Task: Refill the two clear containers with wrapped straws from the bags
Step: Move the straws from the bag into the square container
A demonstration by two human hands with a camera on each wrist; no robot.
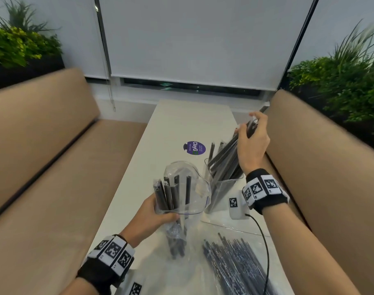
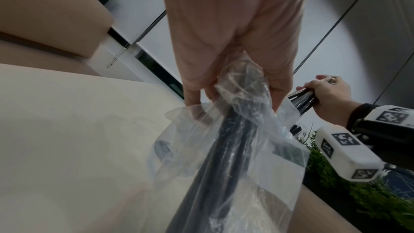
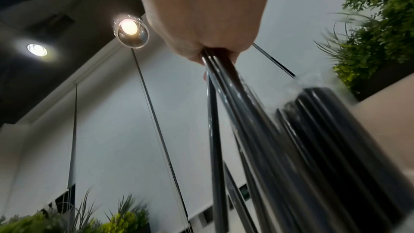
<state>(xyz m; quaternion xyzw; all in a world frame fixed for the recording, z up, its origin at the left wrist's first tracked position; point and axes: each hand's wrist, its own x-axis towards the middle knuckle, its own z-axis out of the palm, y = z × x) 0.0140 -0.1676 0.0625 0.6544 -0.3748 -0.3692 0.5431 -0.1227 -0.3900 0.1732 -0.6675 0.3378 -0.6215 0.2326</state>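
Over the far right of the long white desk [image 1: 177, 124], my right hand [image 1: 253, 143] is clamped round a fan of dark, clear-wrapped straws [image 1: 228, 158] whose lower ends already sit in the rectangular clear container [image 1: 219, 194]. My left hand [image 1: 152, 218] grips the crumpled clear plastic bag [image 1: 182, 194] round its waist, holding it upright with several dark straws standing in it. To finish this step well I would tip the bundle upright, let my fingers loosen gradually so the straws slide to the bottom together, and keep the bag clear of the container. Nearer me, another flat clear bag of straws [image 1: 230, 262] lies on the desk. I cannot pick out the second container.
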